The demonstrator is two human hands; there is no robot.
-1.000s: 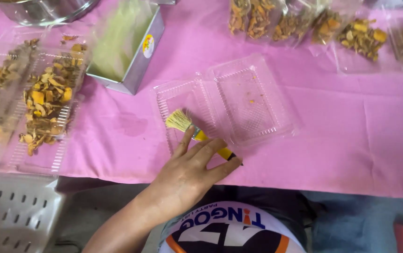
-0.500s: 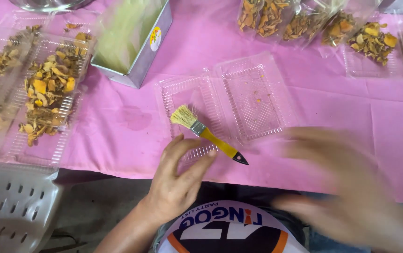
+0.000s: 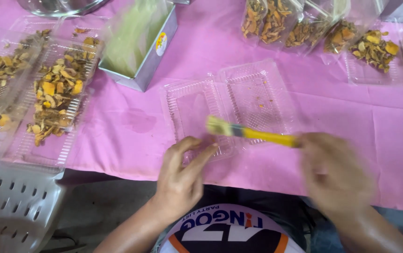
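Note:
An open, clear plastic clamshell box [image 3: 257,93] lies flat on the pink tablecloth [image 3: 131,126], with a few orange crumbs in its right half. My left hand [image 3: 182,175] rests at the near corner of the box's left half, fingers spread and touching its rim. Blurred with motion, my right hand [image 3: 335,173] grips the yellow handle of a small brush [image 3: 246,132]. The brush lies level over the near edge of the box, its pale bristles pointing left.
Clear trays of dried orange and yellow slices [image 3: 47,93] sit at the left, and more filled packs [image 3: 304,28] line the far edge. A metal tin [image 3: 140,47] stands behind the box. A white perforated plastic crate [image 3: 14,211] sits below the table's left edge.
My left hand let go of the brush and slid to the box's rim. My right hand came in from the right and took the brush by its handle, lifting it level.

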